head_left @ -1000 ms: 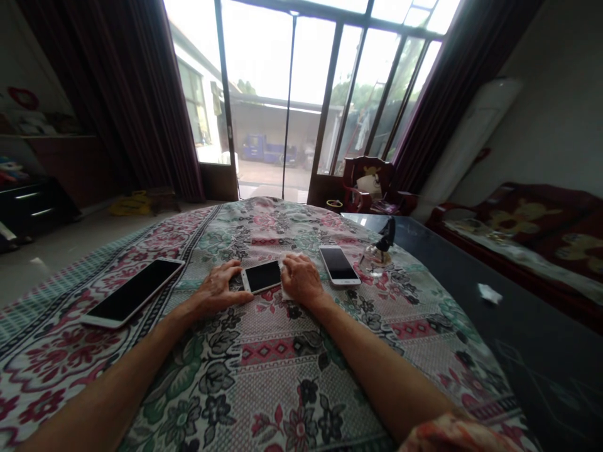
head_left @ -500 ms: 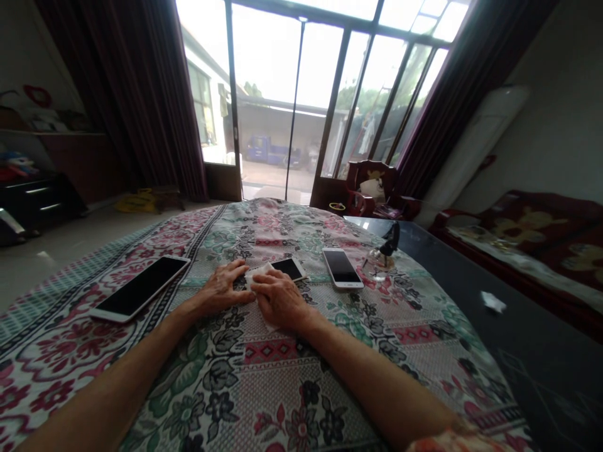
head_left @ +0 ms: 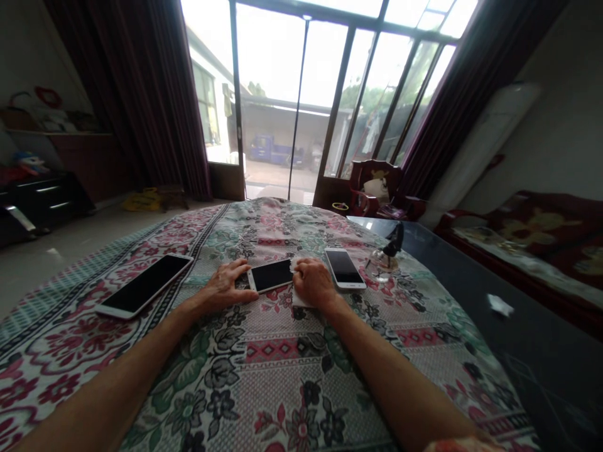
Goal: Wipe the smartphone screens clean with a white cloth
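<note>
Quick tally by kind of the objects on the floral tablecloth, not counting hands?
Phones: 3 (left phone, middle phone, right phone)
Cloths: 1 (white cloth)
Ornaments: 1 (glass ornament)
Total: 5

Smartphone [head_left: 270,275] flat on floral cloth [head_left: 282,376]; left hand [head_left: 223,287] just beside it, right hand [head_left: 313,284] on white tissue [head_left: 298,297] (mostly hidden).

Smartphone [head_left: 270,276]: glossy glass screen, smooth white rim. Tissue [head_left: 298,300]: matt paper. Tablecloth [head_left: 277,370]: printed, woven cloth. Tabletop [head_left: 471,301]: glossy dark glass.
</note>
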The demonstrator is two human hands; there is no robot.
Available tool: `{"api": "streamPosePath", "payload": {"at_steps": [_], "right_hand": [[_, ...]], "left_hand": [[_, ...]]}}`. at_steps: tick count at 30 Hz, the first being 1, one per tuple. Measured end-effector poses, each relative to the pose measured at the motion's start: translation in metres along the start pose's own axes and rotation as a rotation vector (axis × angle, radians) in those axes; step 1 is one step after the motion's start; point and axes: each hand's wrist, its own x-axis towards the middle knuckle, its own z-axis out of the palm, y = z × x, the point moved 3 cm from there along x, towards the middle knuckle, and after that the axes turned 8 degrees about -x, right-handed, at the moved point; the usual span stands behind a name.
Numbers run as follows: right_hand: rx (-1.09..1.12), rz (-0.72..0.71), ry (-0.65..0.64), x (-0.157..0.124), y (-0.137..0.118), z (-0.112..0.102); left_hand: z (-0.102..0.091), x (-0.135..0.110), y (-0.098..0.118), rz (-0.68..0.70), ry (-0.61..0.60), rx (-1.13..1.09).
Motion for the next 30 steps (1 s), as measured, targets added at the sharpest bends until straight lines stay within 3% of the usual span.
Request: {"api": "streamPosePath", "payload": {"at_steps": [3, 10, 14, 17, 26, 30], "right_hand": [[-0.008, -0.075, -0.011, -0.004, -0.010, -0.001], [0.071, -0.345, -0.099, -0.013, -0.066, 0.001], [0.097, -0.408, -0.126, -0.011, -0.076, 0.003], [0.082, -0.338, -0.115, -0.005, -0.067, 0.004], [-0.090, 0.043, -0.034, 0.004, -0.017, 0.007], [-0.114, 0.028, -0.019, -0.001, -0.022, 0.009]], "left_hand": [[0.001, 0.000, 0.000, -0.017, -0.001, 0.010], [0.002, 0.001, -0.002, -0.016, 0.007, 0.016], [0.002, 0.001, -0.002, 0.003, 0.006, 0.018], [0.001, 0.000, 0.001, -0.002, 0.007, 0.018], [-0.001, 0.000, 0.003, -0.006, 0.008, -0.014], [-0.001, 0.000, 0.004, -0.033, -0.019, -0.010]]}}
